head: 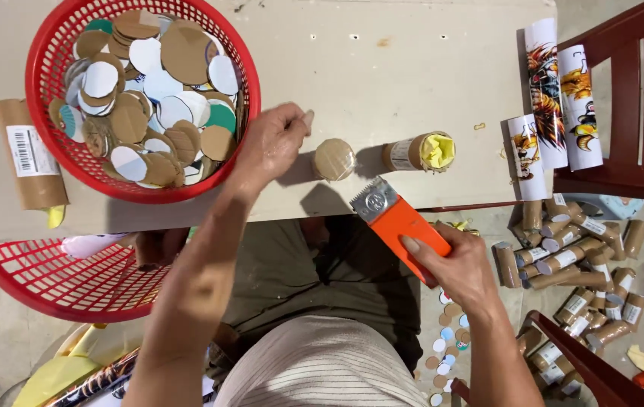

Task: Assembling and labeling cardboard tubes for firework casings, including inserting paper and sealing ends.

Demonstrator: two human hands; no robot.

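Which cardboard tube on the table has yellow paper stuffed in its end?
The short tube right of the capped tube; the capped one's end is closed by a brown disc.

Left hand (273, 143): reaches toward 1 o'clock, forearm stretched out, fingers pinched together at the tips.
Right hand (461, 267): points toward 10 o'clock, fingers curled closed in a grip.

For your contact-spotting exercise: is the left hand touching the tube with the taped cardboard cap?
Apart. The head view shows bare table between the left hand and the capped tube.
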